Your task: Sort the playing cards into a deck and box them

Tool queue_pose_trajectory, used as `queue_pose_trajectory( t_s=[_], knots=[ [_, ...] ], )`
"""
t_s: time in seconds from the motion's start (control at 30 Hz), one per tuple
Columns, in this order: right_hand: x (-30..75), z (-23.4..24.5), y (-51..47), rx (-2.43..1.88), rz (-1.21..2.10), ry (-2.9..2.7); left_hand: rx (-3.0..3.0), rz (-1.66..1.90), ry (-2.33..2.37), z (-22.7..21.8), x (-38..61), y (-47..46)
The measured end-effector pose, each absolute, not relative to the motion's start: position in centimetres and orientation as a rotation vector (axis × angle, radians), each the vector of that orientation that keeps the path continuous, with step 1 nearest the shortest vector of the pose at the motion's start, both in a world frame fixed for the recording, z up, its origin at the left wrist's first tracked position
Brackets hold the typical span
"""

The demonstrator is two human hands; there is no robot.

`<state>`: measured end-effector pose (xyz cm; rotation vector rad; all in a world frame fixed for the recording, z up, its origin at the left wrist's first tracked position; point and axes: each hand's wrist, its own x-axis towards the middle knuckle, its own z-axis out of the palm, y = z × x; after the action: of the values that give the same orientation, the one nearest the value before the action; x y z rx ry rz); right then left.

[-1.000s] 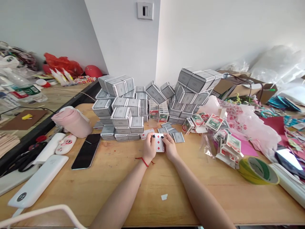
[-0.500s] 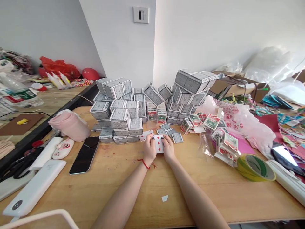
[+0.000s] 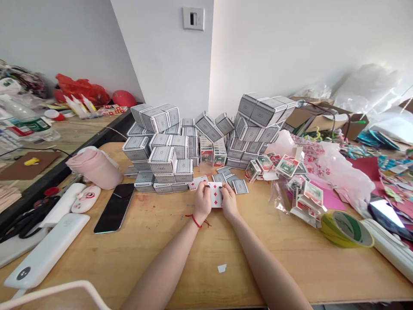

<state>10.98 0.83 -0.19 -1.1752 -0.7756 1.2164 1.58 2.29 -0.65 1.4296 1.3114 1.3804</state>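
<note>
Between my two hands is a playing card (image 3: 216,196) with red diamonds, face toward me; whether more cards lie behind it I cannot tell. My left hand (image 3: 203,201) grips its left edge, thumb on the face. On the right edge my right hand (image 3: 229,200) pinches it the same way. Just behind my left hand another diamond card (image 3: 195,182) lies face up, partly covered. Several loose cards (image 3: 240,186) lie back up beyond my right hand. Behind them rise stacked blocks folded from grey-backed cards (image 3: 162,160), left and right.
A phone (image 3: 115,208), a white power bank (image 3: 48,249) and a pink roll (image 3: 93,168) lie on the left. To the right are opened card boxes (image 3: 311,192), yellow tape (image 3: 329,228) and a plastic bag (image 3: 348,170). A paper scrap (image 3: 222,268) lies between my forearms.
Both hands keep the card in nearly the same place and grip. The view has shifted very slightly; nothing else has visibly moved.
</note>
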Motion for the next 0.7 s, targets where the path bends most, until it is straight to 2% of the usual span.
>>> queue_pose_trajectory(
  t_s=[0.7],
  knots=[
    [11.66,-0.99,1.32,-1.151,1.208,-0.793,1.378,1.314,1.193,-0.45,1.60,2.47]
  ],
)
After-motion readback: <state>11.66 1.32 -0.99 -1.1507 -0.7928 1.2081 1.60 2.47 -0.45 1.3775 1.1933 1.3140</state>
